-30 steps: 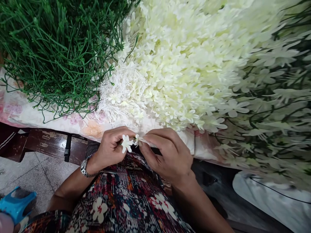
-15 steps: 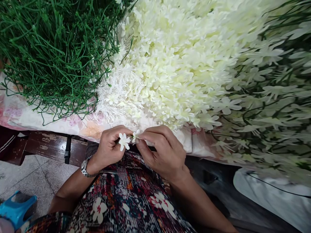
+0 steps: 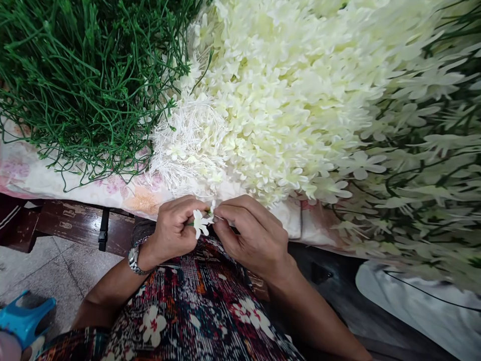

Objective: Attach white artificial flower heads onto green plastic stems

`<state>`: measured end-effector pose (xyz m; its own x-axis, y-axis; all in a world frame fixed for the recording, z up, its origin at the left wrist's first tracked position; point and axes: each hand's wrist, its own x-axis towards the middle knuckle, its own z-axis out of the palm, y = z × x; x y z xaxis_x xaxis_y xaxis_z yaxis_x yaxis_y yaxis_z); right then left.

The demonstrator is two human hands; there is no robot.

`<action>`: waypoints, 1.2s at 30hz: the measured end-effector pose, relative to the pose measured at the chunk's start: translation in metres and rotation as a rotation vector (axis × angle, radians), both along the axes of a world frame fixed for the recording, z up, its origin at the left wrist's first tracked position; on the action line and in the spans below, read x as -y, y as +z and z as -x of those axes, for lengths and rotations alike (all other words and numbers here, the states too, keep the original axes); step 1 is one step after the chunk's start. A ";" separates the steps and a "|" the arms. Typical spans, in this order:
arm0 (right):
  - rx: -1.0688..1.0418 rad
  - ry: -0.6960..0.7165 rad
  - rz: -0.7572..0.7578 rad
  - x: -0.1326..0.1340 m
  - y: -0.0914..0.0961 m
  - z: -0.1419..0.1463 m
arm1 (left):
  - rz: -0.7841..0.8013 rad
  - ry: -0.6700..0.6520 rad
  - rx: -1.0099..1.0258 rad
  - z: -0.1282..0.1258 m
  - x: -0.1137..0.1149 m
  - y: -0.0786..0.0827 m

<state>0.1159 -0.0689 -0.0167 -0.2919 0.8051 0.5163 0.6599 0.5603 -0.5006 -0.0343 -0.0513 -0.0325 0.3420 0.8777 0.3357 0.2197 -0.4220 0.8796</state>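
Observation:
My left hand (image 3: 175, 228) is closed on a small white artificial flower (image 3: 199, 223) with a bit of green stem, just over my lap. My right hand (image 3: 253, 235) pinches a second small white piece (image 3: 212, 209) and holds it against that flower; the two hands touch at the fingertips. A metal watch (image 3: 134, 259) sits on my left wrist. Right behind the hands lies a heap of thin white stamen pieces (image 3: 188, 145), and past it a large pile of cream flower petals (image 3: 285, 95).
A tangled pile of green plastic stems (image 3: 86, 75) fills the upper left. Finished flower sprays (image 3: 424, 165) lie at the right. All rest on a floral cloth (image 3: 33, 175) over a dark wooden bench (image 3: 75, 220). A blue object (image 3: 22, 321) lies on the floor at lower left.
My hands have drawn closer, bringing the small white piece against the flower. The view shifted slightly.

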 end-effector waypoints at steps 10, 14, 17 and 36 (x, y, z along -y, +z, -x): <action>-0.001 0.005 -0.016 -0.002 -0.005 0.004 | 0.005 0.064 -0.024 -0.005 -0.001 0.001; -0.002 0.008 -0.022 -0.002 -0.008 0.003 | 0.024 0.054 -0.038 -0.005 -0.002 0.001; -0.038 0.017 0.007 -0.003 -0.005 0.002 | 0.042 0.021 -0.035 -0.003 -0.003 0.003; -0.200 0.014 0.220 0.001 0.015 0.001 | -0.155 0.066 -0.023 0.000 0.008 0.005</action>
<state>0.1149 -0.0703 -0.0016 -0.2139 0.9007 0.3780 0.5287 0.4322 -0.7306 -0.0344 -0.0595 -0.0279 0.2947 0.8368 0.4615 0.2710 -0.5363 0.7993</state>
